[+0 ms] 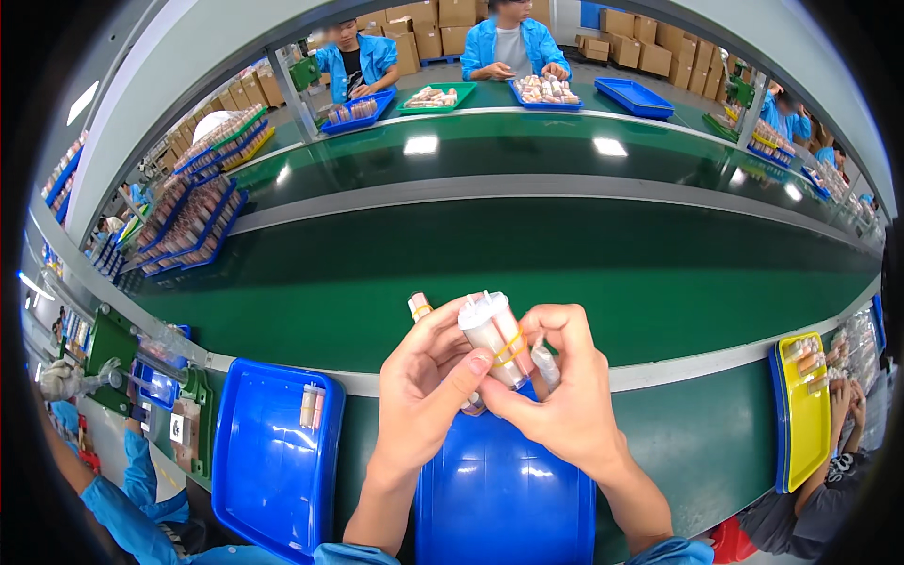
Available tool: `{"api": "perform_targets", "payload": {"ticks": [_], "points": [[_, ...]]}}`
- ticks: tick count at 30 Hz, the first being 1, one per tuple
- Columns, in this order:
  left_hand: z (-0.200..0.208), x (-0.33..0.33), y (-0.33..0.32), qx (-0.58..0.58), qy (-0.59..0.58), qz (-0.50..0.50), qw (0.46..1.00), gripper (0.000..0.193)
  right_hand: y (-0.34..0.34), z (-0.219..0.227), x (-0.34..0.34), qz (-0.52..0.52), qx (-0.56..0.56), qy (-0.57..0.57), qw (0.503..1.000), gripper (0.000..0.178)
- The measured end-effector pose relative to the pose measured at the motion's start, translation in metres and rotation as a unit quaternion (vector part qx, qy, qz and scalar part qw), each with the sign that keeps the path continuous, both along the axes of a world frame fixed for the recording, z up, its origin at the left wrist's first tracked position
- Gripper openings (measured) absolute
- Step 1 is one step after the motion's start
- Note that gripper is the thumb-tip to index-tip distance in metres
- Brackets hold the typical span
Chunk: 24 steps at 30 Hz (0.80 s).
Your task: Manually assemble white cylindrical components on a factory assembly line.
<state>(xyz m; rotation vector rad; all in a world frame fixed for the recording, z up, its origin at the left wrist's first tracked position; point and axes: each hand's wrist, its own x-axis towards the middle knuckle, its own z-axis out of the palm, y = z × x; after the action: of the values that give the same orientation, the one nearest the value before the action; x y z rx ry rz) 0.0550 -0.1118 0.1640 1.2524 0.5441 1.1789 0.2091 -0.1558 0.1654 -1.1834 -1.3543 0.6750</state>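
Observation:
Above the near blue tray (504, 499), my left hand (419, 386) is closed round a bundle of whitish and pink tubes (490, 337). A yellow rubber band circles the bundle, and a white round cap with short stubs tops it, tilted toward me. A second pink banded tube (419, 303) pokes out behind my left fingers; its lower part is hidden. My right hand (576, 400) is closed at the bundle's right side, its thumb against the lower end. Between its curled fingers shows a small translucent whitish piece (544, 365), whose kind I cannot make out.
To the left, another blue tray (268, 461) holds a small tube bundle (312, 405). A green conveyor belt (508, 245) runs beyond my hands. Yellow tray (805, 414) with tubes stands right, beside another person's hands. Stacked filled trays (193, 221) stand far left; co-workers sit across.

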Motion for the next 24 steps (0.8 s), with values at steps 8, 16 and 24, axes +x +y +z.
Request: {"api": "perform_targets", "payload": {"ticks": [8,16,24], "points": [[-0.011,-0.013,0.045,-0.036,0.044,-0.073,0.996,0.059,0.001,0.011,0.026,0.134,0.002,0.122,0.983,0.057],[-0.149,0.009,0.139,0.063,0.682,0.171,0.708,0.083,0.013,0.003,0.038,0.111,0.204,0.025,0.972,0.054],[-0.055,-0.029,0.091,-0.115,0.041,0.017,0.992,0.048,-0.019,0.024,0.031,0.076,0.158,-0.204,0.963,0.068]]}}
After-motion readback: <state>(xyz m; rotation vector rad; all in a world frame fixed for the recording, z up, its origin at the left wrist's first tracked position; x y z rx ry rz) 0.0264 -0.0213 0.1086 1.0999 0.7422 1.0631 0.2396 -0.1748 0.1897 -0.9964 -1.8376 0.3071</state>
